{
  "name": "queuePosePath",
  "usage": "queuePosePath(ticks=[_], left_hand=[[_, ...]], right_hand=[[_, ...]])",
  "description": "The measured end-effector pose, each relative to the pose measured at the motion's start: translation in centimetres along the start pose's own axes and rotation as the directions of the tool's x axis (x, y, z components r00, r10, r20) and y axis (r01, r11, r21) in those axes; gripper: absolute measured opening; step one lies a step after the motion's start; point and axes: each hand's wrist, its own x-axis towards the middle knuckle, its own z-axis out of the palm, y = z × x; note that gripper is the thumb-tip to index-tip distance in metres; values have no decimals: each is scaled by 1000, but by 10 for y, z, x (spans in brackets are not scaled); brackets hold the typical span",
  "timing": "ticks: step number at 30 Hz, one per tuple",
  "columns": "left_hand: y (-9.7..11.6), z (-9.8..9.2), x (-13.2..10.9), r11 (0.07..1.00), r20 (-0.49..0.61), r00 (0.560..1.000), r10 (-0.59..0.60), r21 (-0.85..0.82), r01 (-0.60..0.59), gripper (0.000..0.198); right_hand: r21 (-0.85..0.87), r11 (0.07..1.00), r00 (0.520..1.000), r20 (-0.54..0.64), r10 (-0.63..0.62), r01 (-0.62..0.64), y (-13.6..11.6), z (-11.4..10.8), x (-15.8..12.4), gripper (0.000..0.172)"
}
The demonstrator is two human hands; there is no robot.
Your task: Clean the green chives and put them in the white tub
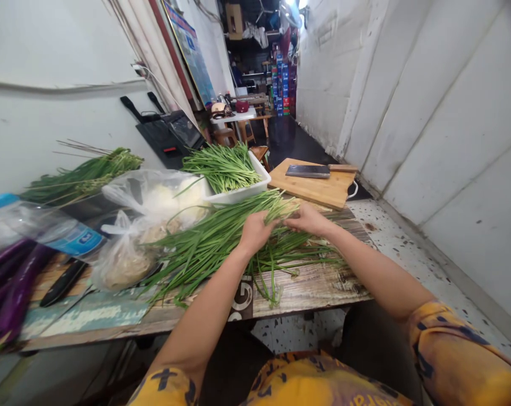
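Note:
A long bunch of green chives lies across the wooden table. My left hand is closed round the stalks near the middle of the bunch. My right hand rests on the pale root ends beside it, fingers curled on the stalks. A white tub holding more chives stands just behind the bunch.
A wooden cutting board with a cleaver lies at the far right end. Plastic bags, a water bottle, purple eggplants, a black-handled knife and more greens crowd the left. White walls flank a corridor.

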Motion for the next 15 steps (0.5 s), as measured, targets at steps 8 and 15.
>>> queuePosePath(ticks=[8,15], left_hand=[[-7,-7,3,991,-66,989,-132,14,133,10],[-11,-5,4,982,-18,991,-130,-138,127,14]], right_hand=[[-562,813,950,-310,-35,-154,21,-27,-1,27],[-603,729,896,-53,-441,323,13,-5,-1,26]])
